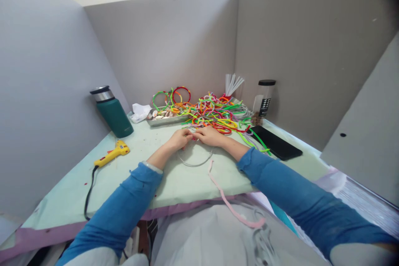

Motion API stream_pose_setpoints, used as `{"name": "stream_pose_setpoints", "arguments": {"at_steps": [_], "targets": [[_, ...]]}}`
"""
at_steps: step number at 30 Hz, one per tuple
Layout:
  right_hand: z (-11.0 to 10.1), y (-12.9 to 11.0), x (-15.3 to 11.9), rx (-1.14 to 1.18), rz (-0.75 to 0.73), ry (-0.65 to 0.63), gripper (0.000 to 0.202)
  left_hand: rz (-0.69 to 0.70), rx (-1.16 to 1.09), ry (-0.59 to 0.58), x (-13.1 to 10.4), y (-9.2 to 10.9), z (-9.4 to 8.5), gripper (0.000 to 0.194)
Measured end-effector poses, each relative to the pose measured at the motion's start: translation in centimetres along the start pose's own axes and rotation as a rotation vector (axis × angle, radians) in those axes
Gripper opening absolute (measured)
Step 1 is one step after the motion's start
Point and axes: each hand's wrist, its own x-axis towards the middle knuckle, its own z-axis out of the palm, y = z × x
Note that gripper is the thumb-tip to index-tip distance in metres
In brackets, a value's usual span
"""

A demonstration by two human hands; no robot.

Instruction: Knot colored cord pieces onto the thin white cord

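Both hands meet at the far side of a thin metal wire ring (pixel 195 165), whose near side rests on or just above the table. My left hand (pixel 178 139) is closed in a pinch there, and my right hand (pixel 210 136) pinches close beside it. A bit of pink material (pixel 194 136) shows between the fingertips; its kind is partly hidden. A fuzzy pink pipe cleaner (pixel 222 193) trails from the tabletop over the front edge onto my lap, touched by neither hand.
A yellow glue gun (pixel 112 153) and green bottle (pixel 114 117) stand left. Behind my hands are a metal tray (pixel 168 121) of shells, coloured pipe cleaners (pixel 215 110) and wrapped rings (pixel 181 94). A black phone-like slab (pixel 276 143) and clear jar (pixel 263 102) are right. Grey partitions (pixel 162 45) enclose the table.
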Motion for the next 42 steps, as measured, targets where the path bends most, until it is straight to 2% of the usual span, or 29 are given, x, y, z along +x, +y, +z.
{"name": "stream_pose_setpoints", "arguments": {"at_steps": [4,9,14,22,28,34,37,42], "targets": [[0.2,0.2,0.0,-0.002,-0.004,0.002,0.034,0.001,0.008,0.002,0.2,-0.3,0.0,0.018],[0.2,0.3,-0.1,0.0,0.0,0.003,0.037,-0.01,-0.042,-0.06,0.0,-0.3,-0.2,0.017],[0.0,-0.1,-0.2,0.005,0.005,-0.002,0.037,-0.025,-0.187,-0.133,-0.4,-0.1,-0.4,0.016],[-0.4,-0.5,-0.4,0.062,0.013,-0.015,0.035,-0.048,-0.352,-0.294,-0.9,0.6,-0.6,0.026],[-0.6,-0.4,-0.4,0.122,0.014,-0.022,0.041,-0.04,-0.323,-0.227,-1.1,1.2,-0.4,0.027],[-0.6,-0.4,-0.4,0.167,0.054,-0.035,0.05,-0.027,-0.287,-0.111,-0.8,0.9,-0.4,0.028],[-0.5,-0.5,-0.5,0.15,0.036,-0.042,0.048,-0.031,-0.254,-0.061,-0.6,0.7,-0.4,0.025],[-0.5,-0.4,-0.4,0.123,0.005,-0.031,0.039,-0.02,-0.222,-0.057,-0.4,0.5,-0.4,0.019]]}}
